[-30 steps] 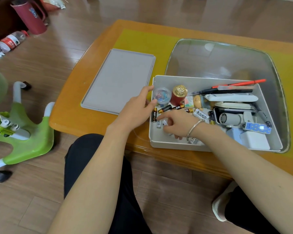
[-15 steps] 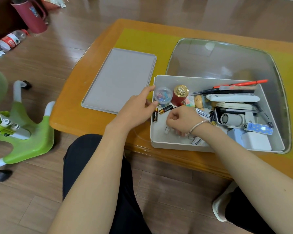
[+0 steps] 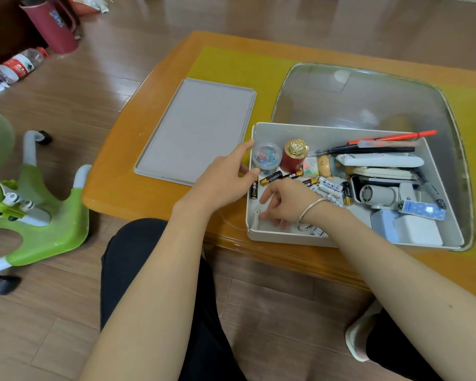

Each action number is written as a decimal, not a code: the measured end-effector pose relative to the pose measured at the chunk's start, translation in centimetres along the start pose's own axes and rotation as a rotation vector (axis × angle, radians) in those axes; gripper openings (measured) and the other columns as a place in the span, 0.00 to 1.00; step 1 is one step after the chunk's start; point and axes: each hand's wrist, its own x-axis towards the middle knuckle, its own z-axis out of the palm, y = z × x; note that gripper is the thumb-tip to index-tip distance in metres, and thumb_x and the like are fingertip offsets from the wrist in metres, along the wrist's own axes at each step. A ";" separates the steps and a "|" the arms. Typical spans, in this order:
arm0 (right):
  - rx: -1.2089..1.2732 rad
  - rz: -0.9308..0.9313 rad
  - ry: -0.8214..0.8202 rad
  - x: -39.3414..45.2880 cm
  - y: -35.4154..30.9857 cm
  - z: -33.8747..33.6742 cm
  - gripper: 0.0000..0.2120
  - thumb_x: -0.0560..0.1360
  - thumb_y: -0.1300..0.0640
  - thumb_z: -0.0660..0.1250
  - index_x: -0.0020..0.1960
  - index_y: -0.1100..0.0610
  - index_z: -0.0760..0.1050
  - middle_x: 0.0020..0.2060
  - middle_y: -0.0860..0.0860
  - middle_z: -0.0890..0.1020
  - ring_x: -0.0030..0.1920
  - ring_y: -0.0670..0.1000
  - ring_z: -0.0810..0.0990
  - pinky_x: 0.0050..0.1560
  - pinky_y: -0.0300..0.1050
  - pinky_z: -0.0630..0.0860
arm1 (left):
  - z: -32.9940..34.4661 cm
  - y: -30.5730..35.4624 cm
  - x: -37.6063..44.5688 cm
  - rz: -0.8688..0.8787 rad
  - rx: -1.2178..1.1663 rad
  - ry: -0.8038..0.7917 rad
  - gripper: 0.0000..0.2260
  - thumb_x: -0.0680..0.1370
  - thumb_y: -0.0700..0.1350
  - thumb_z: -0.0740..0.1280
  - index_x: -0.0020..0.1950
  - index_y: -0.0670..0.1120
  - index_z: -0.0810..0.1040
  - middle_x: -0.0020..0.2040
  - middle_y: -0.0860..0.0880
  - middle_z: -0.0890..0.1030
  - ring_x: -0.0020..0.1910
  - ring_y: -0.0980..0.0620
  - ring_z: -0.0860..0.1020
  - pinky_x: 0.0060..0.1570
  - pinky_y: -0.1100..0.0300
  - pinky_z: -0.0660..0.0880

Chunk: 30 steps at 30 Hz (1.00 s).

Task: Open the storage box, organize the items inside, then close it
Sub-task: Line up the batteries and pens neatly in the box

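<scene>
Matt grey plastic storage box (image 3: 338,132) and lid (image 3: 195,130); glossy lacquered wooden table (image 3: 138,193); clear glass inset (image 3: 368,97).

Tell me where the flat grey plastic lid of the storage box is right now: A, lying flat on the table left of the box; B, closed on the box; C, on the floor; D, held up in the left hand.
A: the flat grey plastic lid lies flat on the orange wooden table, left of the open grey storage box.

Orange wooden table (image 3: 149,171), yellow-green mat (image 3: 239,67), grey lid (image 3: 198,127) beside open storage box (image 3: 327,132)
</scene>
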 end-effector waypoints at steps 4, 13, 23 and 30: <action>-0.030 -0.009 -0.007 0.1 -0.1 0.4 0.09 0.71 0.56 0.73 0.48 0.53 0.74 0.31 0.50 0.83 0.31 0.47 0.82 0.39 0.41 0.80 | -0.1 0.0 -0.1 -0.008 -0.004 0.002 0.28 0.80 0.52 0.64 0.77 0.57 0.57 0.40 0.61 0.76 0.40 0.61 0.76 0.39 0.72 0.67; -0.001 -0.032 -0.053 0.7 -0.2 1.1 0.13 0.67 0.57 0.76 0.45 0.50 0.73 0.33 0.47 0.84 0.32 0.45 0.83 0.42 0.41 0.80 | -0.1 0.1 -0.2 -0.013 0.007 0.005 0.29 0.79 0.52 0.65 0.77 0.57 0.57 0.38 0.62 0.76 0.39 0.62 0.76 0.34 0.75 0.65; -0.002 -0.076 -0.025 0.9 0.8 1.0 0.12 0.67 0.60 0.75 0.45 0.48 0.75 0.34 0.46 0.84 0.38 0.43 0.82 0.47 0.41 0.78 | 0.0 0.4 -0.4 -0.016 0.064 0.000 0.28 0.81 0.49 0.61 0.78 0.55 0.54 0.37 0.55 0.78 0.36 0.58 0.77 0.32 0.71 0.68; 0.029 -0.055 -0.086 0.4 0.5 0.6 0.14 0.69 0.61 0.73 0.51 0.52 0.74 0.35 0.49 0.85 0.36 0.46 0.84 0.46 0.43 0.80 | 1.5 1.2 -1.0 -0.033 0.248 -0.012 0.27 0.84 0.47 0.51 0.79 0.51 0.40 0.32 0.49 0.73 0.30 0.53 0.74 0.27 0.61 0.64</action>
